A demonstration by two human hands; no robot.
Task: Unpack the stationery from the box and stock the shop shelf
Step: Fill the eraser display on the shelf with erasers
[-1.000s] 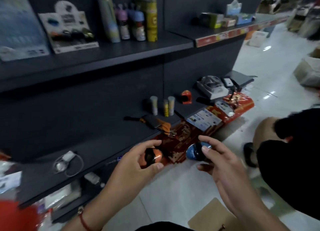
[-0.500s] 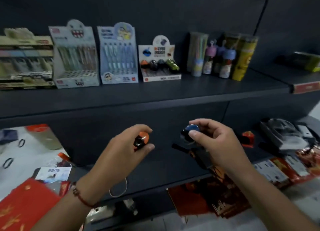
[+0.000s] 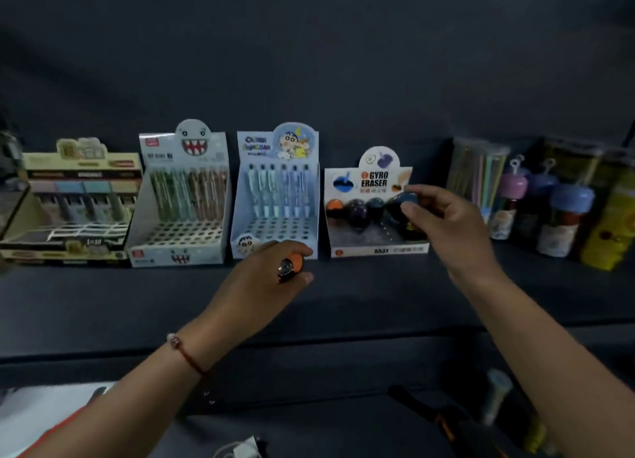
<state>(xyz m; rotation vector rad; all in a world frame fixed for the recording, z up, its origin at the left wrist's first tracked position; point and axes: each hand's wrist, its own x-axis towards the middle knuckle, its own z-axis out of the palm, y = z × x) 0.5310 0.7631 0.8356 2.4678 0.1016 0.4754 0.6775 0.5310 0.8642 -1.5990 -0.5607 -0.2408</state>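
Note:
A white "Gyro Eraser" display box (image 3: 378,248) stands on the dark shelf (image 3: 103,303), with several round erasers in its back row. My right hand (image 3: 443,227) holds a blue gyro eraser (image 3: 403,199) over the right side of that box. My left hand (image 3: 261,285) grips an orange gyro eraser (image 3: 292,265) in front of the blue pen box, left of the eraser box and just above the shelf.
Three pen display boxes line the shelf to the left: a blue cartoon one (image 3: 275,196), a white toothy-face one (image 3: 178,199), a yellow one (image 3: 72,199). Tubes and small bottles (image 3: 556,203) stand at the right. A lower shelf (image 3: 343,430) holds loose items.
The view has risen from the floor and lower shelf to the upper shelf. Both hands have lifted with their erasers; the right one has reached the eraser box.

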